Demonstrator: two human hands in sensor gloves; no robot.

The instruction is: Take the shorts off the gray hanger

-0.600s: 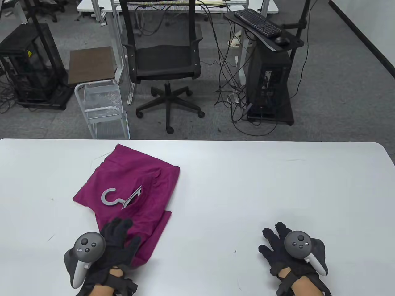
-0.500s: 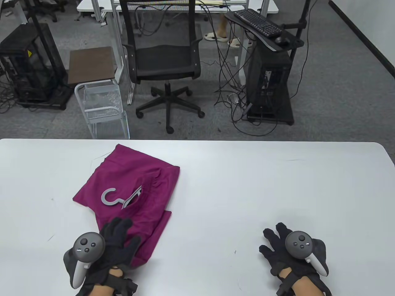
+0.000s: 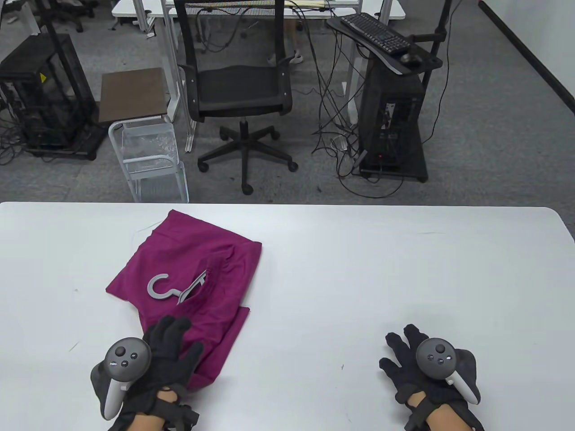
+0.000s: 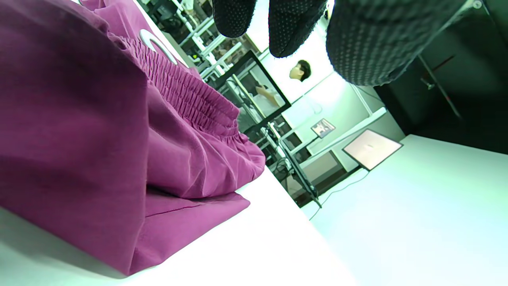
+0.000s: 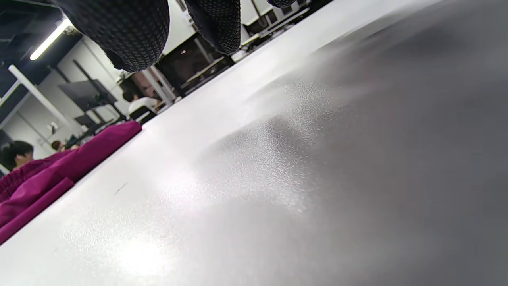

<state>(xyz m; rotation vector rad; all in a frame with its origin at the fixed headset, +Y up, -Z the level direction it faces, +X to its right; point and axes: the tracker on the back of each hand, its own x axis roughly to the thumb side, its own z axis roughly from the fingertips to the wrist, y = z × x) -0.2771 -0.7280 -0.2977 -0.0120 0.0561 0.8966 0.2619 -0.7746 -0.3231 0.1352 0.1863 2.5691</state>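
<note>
White table (image 3: 359,278) ran bare from the frame's centre to its right edge; far edge just above the shorts. Magenta shorts (image 3: 193,269) lay folded at centre-left, waistband gathered, gray hanger (image 3: 167,289) mostly tucked inside with its hook lying on top of the cloth. Left hand (image 3: 152,359), lower left, fingers spread over the shorts' near edge. Right hand (image 3: 422,363), lower right, fingers splayed wide, holding nothing, well apart from the shorts.

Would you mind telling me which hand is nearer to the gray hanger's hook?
Left. The left hand lies over the shorts just below the hanger; the right hand is far across the table.
</note>
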